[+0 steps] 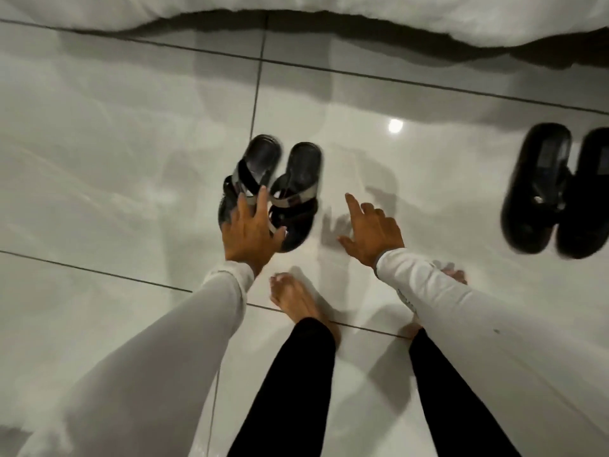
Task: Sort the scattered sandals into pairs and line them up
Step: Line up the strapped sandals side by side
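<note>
Two black sandals with grey crossed straps lie side by side on the glossy floor: the left one (pixel 255 166) and the right one (pixel 298 186). My left hand (pixel 250 229) hovers over their heel ends, fingers spread, an index fingertip touching a strap; it grips nothing that I can see. My right hand (pixel 372 230) is held just right of that pair, fingers apart, index pointing forward, holding nothing. At the right edge a second pair of plain black sandals (pixel 540 189) stands together, the outer one (pixel 590 199) partly cut off by the frame.
The floor is large white tiles (pixel 131 159) with dark grout lines. White bedding (pixel 296 4) hangs along the top, with shadow beneath. My bare feet (pixel 296 298) and black trouser legs stand just behind the hands.
</note>
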Action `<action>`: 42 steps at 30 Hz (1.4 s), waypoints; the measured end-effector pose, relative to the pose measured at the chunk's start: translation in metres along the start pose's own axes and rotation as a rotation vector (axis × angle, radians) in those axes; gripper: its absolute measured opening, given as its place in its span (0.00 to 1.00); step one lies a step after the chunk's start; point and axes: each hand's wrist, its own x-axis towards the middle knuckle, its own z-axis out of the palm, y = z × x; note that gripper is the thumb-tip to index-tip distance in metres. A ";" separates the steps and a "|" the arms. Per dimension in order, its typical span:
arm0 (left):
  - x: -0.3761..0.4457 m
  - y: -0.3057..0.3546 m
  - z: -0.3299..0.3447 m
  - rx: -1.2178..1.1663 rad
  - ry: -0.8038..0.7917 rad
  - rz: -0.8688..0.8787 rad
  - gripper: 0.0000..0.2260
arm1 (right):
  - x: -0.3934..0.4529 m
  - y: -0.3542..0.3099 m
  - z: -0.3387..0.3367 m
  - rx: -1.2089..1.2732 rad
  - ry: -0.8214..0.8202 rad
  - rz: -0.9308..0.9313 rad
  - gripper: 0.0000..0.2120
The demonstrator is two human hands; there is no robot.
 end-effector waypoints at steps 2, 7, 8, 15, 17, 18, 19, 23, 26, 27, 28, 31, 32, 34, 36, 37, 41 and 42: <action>0.027 -0.036 -0.009 -0.114 -0.035 -0.096 0.39 | 0.019 -0.028 0.010 0.139 -0.036 -0.013 0.41; 0.095 -0.092 -0.008 -0.151 -0.304 -0.067 0.39 | 0.075 -0.072 0.036 0.592 -0.156 0.059 0.45; 0.107 -0.094 -0.005 -0.147 -0.352 -0.059 0.38 | 0.085 -0.075 0.040 0.642 -0.159 0.061 0.45; 0.125 -0.060 0.011 -0.108 -0.307 -0.006 0.33 | 0.108 -0.056 0.052 0.744 -0.023 0.112 0.34; 0.125 -0.041 0.011 -0.126 -0.305 -0.018 0.32 | 0.107 -0.045 0.046 0.763 -0.006 0.146 0.32; 0.126 -0.031 0.011 -0.141 -0.304 -0.022 0.32 | 0.108 -0.037 0.042 0.770 0.003 0.157 0.32; 0.128 -0.021 0.011 -0.156 -0.303 -0.019 0.32 | 0.109 -0.030 0.037 0.771 0.011 0.164 0.32; 0.135 0.015 0.011 -0.208 -0.294 0.004 0.32 | 0.120 -0.002 0.012 0.756 0.069 0.161 0.33; 0.143 0.040 0.007 -0.232 -0.259 -0.019 0.32 | 0.134 0.014 -0.010 0.734 0.103 0.161 0.34; 0.146 0.046 0.005 -0.235 -0.251 -0.027 0.32 | 0.138 0.017 -0.016 0.733 0.108 0.162 0.34; 0.150 0.052 0.003 -0.232 -0.236 -0.026 0.31 | 0.143 0.021 -0.022 0.735 0.114 0.160 0.34; 0.163 0.063 -0.009 -0.212 -0.217 -0.029 0.30 | 0.155 0.026 -0.035 0.753 0.118 0.158 0.34; 0.167 0.065 -0.012 -0.200 -0.201 -0.026 0.30 | 0.159 0.026 -0.039 0.754 0.118 0.153 0.34; 0.174 0.067 -0.020 -0.194 -0.204 -0.031 0.30 | 0.164 0.024 -0.044 0.752 0.112 0.145 0.35; 0.176 0.068 -0.025 -0.202 -0.228 -0.033 0.31 | 0.160 0.023 -0.047 0.761 0.105 0.141 0.36; 0.175 0.068 -0.026 -0.199 -0.236 -0.029 0.31 | 0.157 0.021 -0.048 0.772 0.105 0.137 0.36; 0.156 0.068 -0.021 -0.191 -0.248 -0.037 0.33 | 0.128 0.017 -0.046 0.636 0.211 0.126 0.40; 0.148 0.068 -0.019 -0.193 -0.237 -0.051 0.34 | 0.119 0.016 -0.045 0.593 0.238 0.135 0.40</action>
